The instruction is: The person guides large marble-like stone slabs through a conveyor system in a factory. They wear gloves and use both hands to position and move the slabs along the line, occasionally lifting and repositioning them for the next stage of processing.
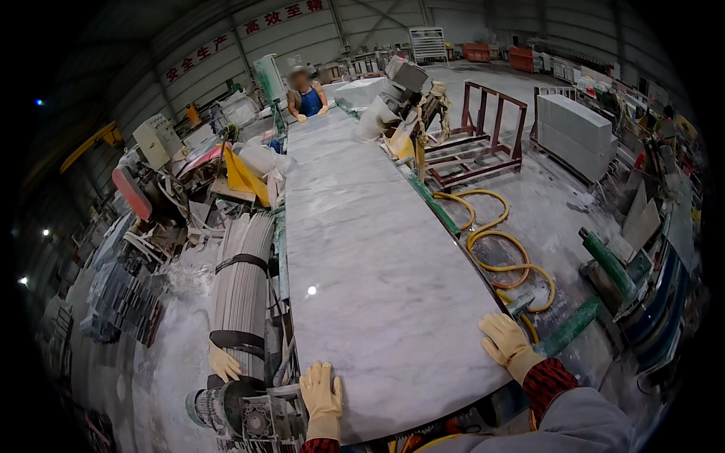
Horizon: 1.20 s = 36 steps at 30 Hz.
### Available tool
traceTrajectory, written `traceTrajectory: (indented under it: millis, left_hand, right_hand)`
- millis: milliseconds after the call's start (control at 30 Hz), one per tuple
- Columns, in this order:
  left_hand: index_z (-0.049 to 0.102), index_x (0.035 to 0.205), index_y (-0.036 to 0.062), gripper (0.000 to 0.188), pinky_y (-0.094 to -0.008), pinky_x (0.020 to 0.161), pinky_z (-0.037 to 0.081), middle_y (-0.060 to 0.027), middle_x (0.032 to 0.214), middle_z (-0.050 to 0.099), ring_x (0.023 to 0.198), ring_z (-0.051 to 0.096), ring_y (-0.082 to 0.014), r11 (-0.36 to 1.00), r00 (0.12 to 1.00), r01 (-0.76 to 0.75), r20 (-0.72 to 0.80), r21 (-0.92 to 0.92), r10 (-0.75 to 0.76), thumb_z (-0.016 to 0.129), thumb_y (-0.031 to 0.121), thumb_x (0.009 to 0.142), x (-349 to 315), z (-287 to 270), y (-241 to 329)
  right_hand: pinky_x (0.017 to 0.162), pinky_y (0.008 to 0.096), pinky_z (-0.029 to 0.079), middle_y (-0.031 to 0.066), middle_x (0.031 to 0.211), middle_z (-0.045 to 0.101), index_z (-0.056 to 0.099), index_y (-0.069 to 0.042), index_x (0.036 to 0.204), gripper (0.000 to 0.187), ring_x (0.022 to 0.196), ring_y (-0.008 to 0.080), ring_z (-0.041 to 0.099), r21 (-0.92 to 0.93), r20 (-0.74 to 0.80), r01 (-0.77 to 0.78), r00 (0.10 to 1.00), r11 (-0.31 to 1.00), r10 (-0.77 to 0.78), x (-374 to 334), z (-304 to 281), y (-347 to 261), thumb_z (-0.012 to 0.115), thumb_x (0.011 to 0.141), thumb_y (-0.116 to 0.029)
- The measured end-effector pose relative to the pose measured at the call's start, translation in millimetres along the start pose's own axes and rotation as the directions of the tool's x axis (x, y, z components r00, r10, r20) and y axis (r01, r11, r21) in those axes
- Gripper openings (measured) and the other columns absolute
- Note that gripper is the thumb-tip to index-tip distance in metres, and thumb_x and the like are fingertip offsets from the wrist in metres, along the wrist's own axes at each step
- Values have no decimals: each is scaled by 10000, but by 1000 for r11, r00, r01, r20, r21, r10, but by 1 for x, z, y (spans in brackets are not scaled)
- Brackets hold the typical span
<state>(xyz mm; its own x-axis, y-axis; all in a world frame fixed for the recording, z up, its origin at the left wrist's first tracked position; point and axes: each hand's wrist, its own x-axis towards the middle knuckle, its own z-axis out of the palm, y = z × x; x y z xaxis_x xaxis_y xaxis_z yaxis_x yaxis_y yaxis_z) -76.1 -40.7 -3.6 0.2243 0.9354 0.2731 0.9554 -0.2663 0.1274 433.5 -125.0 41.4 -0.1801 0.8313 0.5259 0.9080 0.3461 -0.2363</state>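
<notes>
A long polished white marble slab (377, 249) with grey veins stretches away from me on a green-framed machine bed. My left hand (322, 396), in a cream rubber glove with a red and black cuff, lies flat at the slab's near left corner, fingers forward. On the right edge near the front, my right hand (507, 343), gloved the same way, rests with its fingers stretched across the surface. Neither hand grips anything. Another cream glove (224, 364) lies beside the electric motor (242, 411), left of my left hand. A person in a blue apron (310, 101) stands at the far end, gloved hands at the slab.
A ribbed grey roll (245, 272) with black straps runs along the left side. On the right, a yellow hose (521, 264) coils over the wet floor near a dark red metal rack (483, 136). White stone blocks (574, 132) and green rollers (608, 264) stand farther right.
</notes>
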Motion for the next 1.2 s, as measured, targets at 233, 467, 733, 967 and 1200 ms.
traceTrajectory:
  millis: [233,467,733,967,1200]
  left_hand:
    - [591,1450,112,492,-576,1227,338,-186,1540,574,1454,492,-420,1000,1000,6,-2,-11,-6,683,305,1006,-1,1,-1]
    - [587,1479,118,507,-566,1240,334,-175,1562,554,1472,473,-405,1000,1000,4,1,-13,-4,678,286,1010,-3,1,0]
    - [568,1493,133,469,-602,1280,272,-181,1608,541,1514,455,-418,999,997,49,64,-15,-48,610,308,1060,-6,-5,3]
    - [551,1504,139,476,-625,1275,266,-177,1615,536,1517,455,-401,998,993,66,92,11,-67,615,303,1061,-7,-13,8]
    - [544,1501,130,482,-623,1256,289,-188,1607,538,1507,450,-397,999,997,41,68,7,-41,629,287,1053,-10,-9,5]
  right_hand:
    - [1047,535,500,205,1259,676,677,-18,1259,393,1178,426,632,44,-62,14,998,999,-11,-2,2,1,722,893,-152]
    - [1063,520,500,186,1291,671,674,-34,1262,385,1206,411,628,18,-53,-23,998,1000,24,-6,-4,-3,725,900,-156]
    - [1090,513,496,176,1318,667,672,-49,1268,384,1234,399,626,-14,-36,-46,998,999,45,-9,-4,-6,731,907,-165]
    - [1064,507,515,168,1291,677,673,-43,1253,374,1205,397,640,-6,-77,-38,996,999,37,-14,1,-3,730,898,-144]
    - [1069,508,511,171,1281,676,672,-44,1247,368,1211,404,635,10,-60,-44,997,999,45,-14,-3,-5,729,898,-148]
